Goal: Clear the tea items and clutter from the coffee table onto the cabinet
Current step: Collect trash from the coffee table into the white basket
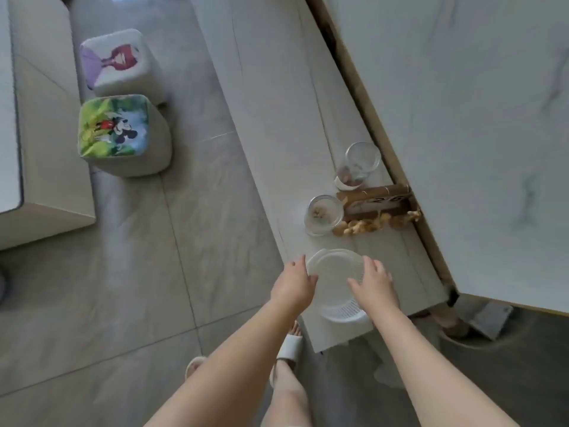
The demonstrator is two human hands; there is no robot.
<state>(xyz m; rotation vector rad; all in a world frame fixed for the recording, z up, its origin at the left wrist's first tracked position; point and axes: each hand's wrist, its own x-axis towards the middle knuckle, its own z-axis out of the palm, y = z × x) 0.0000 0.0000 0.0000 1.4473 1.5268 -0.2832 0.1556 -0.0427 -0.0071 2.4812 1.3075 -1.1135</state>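
A grey-tiled living room floor [191, 248] runs beside a long, low pale cabinet [277, 112] set against a marble-look wall. Nearest the camera, a person's left hand [294, 283] and right hand [374, 285] flank a white plastic strainer basket [334, 272] standing on the cabinet's near end; the fingers of both hands curl against its rim, one on each side. Just beyond stands a short glass jar [323, 214] beside a wooden block calendar [377, 200] and a string of small brownish ornaments [372, 224]. Farther along is a taller clear glass [360, 161]. Across the floor sit two cartoon-printed stools [123, 134], the green one nearer.
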